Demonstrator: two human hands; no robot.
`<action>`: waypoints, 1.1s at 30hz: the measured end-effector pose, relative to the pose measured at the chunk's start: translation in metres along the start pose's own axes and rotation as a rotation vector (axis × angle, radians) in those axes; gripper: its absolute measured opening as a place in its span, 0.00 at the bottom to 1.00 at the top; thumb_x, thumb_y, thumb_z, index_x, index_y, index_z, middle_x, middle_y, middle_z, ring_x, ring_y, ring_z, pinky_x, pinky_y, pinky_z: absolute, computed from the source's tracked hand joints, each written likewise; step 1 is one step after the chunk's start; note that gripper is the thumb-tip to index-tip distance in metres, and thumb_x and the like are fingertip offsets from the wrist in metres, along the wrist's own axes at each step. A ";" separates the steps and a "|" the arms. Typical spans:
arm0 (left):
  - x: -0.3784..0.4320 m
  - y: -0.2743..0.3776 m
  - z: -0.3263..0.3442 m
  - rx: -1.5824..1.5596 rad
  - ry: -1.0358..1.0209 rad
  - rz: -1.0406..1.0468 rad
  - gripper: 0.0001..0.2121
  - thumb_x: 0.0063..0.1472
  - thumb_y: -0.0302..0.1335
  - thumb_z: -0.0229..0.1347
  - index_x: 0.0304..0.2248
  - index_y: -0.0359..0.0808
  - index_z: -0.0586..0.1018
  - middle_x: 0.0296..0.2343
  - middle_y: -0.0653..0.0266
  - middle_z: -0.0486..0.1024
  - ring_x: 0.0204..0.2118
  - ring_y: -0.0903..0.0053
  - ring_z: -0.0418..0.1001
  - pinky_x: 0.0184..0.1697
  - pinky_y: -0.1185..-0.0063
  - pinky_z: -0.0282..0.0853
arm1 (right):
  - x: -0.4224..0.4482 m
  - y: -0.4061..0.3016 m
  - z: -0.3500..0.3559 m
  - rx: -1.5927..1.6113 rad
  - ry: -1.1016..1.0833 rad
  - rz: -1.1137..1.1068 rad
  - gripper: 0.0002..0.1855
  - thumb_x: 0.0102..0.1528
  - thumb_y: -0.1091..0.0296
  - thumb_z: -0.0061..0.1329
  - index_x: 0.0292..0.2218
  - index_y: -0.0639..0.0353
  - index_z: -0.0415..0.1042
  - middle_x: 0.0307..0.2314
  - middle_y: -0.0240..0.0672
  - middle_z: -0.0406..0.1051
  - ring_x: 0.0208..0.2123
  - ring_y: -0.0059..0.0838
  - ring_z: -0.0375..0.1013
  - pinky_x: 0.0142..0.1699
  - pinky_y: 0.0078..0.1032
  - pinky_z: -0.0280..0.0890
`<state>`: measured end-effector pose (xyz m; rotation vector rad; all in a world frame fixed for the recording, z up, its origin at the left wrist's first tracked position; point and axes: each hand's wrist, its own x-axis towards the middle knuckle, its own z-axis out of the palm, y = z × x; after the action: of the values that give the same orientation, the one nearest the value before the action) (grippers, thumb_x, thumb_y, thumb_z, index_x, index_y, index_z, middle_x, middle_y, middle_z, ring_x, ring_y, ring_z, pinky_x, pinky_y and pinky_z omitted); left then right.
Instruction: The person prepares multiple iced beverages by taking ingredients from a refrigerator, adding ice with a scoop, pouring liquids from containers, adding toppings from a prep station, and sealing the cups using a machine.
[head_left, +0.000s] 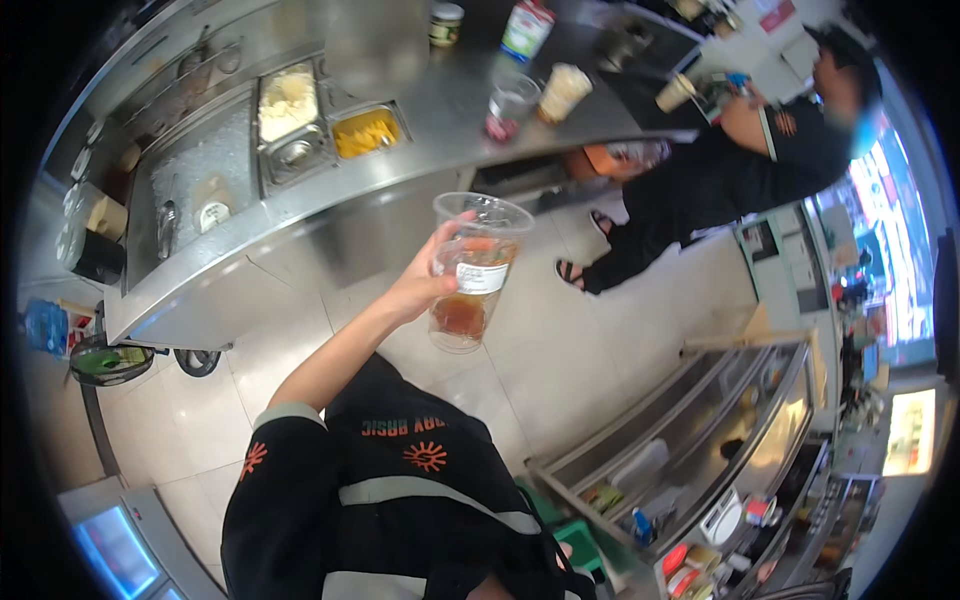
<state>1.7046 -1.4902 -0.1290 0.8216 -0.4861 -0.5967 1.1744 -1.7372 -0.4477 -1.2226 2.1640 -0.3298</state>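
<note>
My left hand (426, 281) is wrapped around a tall clear plastic cup (469, 319), held tilted in front of me above the floor. Amber-brown liquid fills its lower part, and a white printed label (481, 278) is stuck to its side. No lid is plain on its wide rim. Low on my right, a small patch of skin that looks like my right hand (565, 551) shows beside a green plastic bin (581, 546). My body and sleeve hide the rest of that hand, so its fingers cannot be made out.
Ahead, a steel counter (442, 124) holds an ice well (202, 161), a pan of white food (289, 109) and yellow fruit pieces (365, 139). A cup with pink contents (506, 112), a creamy drink (564, 91) and a carton (526, 31) stand there. A co-worker (720, 172) stands right; steel shelving (675, 442) is nearer.
</note>
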 end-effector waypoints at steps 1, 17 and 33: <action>-0.002 0.018 -0.011 0.004 0.072 0.022 0.49 0.34 0.43 0.63 0.52 0.39 0.44 0.45 0.55 0.57 0.47 0.68 0.59 0.48 0.73 0.57 | -0.017 -0.015 0.029 -0.038 -0.022 -0.068 0.18 0.47 0.67 0.41 0.41 0.61 0.60 0.34 0.42 0.62 0.35 0.33 0.62 0.40 0.28 0.58; -0.123 0.184 -0.229 0.301 1.008 0.370 0.42 0.40 0.47 0.49 0.52 0.44 0.43 0.46 0.53 0.56 0.46 0.65 0.60 0.47 0.70 0.59 | -0.583 -0.498 0.371 0.185 -1.022 -1.901 0.08 0.45 0.72 0.41 0.31 0.57 0.68 0.22 0.41 0.68 0.26 0.39 0.68 0.32 0.28 0.62; -0.032 0.196 -0.280 0.306 1.503 0.556 0.26 0.57 0.40 0.38 0.52 0.42 0.45 0.43 0.50 0.60 0.44 0.64 0.61 0.44 0.70 0.61 | -0.814 -0.677 0.672 -0.451 -0.790 -2.232 0.15 0.41 0.71 0.43 0.35 0.51 0.66 0.33 0.36 0.66 0.36 0.38 0.66 0.38 0.34 0.62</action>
<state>1.9106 -1.2162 -0.1454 1.1253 0.5986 0.6741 2.3636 -1.3646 -0.3111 -2.7445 -0.5135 -0.0829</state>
